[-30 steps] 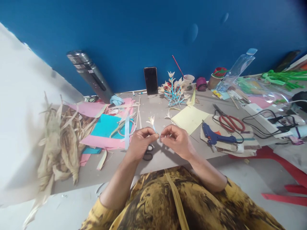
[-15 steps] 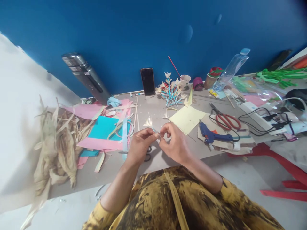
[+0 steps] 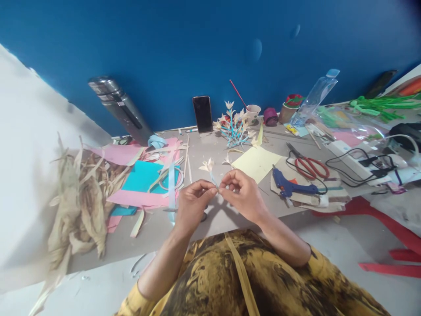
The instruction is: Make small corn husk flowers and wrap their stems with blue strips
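Observation:
My left hand and my right hand meet over the front of the table, fingertips pinched together. Between them is the lower end of the light-blue stem of a small cream craft flower, whose head points away from me. The fingers cover the exact spot where the stem is gripped. Beneath my left hand a dark scissor handle is partly hidden. Just beyond my right hand lies a pale yellow paper sheet. Further back stands a bunch of similar cream flowers with blue stems.
Dried husks and coloured paper lie to the left, near a steel flask. A phone leans on the wall. On the right are a blue glue gun, red-handled scissors and a power strip with cables.
The fingertips of both hands have come closer together at the stem's lower end. More of the blue stem shows, and the flower head has shifted slightly right. The view moved a little.

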